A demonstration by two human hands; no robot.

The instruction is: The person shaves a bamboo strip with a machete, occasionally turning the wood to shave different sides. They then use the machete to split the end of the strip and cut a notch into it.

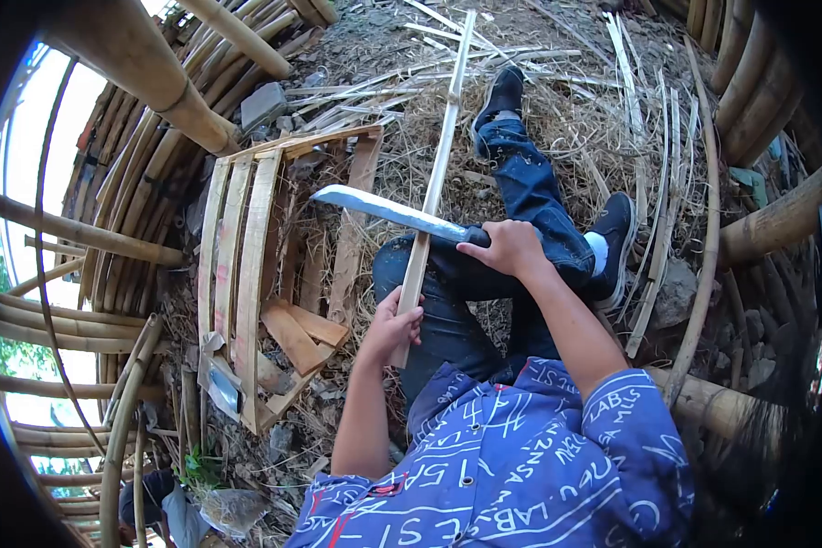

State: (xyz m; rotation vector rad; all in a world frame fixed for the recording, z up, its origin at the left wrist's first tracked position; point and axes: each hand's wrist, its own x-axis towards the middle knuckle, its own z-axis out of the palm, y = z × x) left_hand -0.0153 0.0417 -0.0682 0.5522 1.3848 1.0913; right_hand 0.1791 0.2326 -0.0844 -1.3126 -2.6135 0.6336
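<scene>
My left hand grips the near end of a long split bamboo strip that runs away from me over my legs toward the far ground. My right hand is closed on the dark handle of a machete. Its broad pale blade points left and lies across the strip, touching it a little beyond my left hand. I am seated, with my jeans-clad legs and dark shoes stretched out over straw.
A wooden pallet with loose boards lies to the left. Thick bamboo poles ring the spot on the left and on the right. Thin bamboo slivers and straw litter the ground ahead. Stones lie nearby.
</scene>
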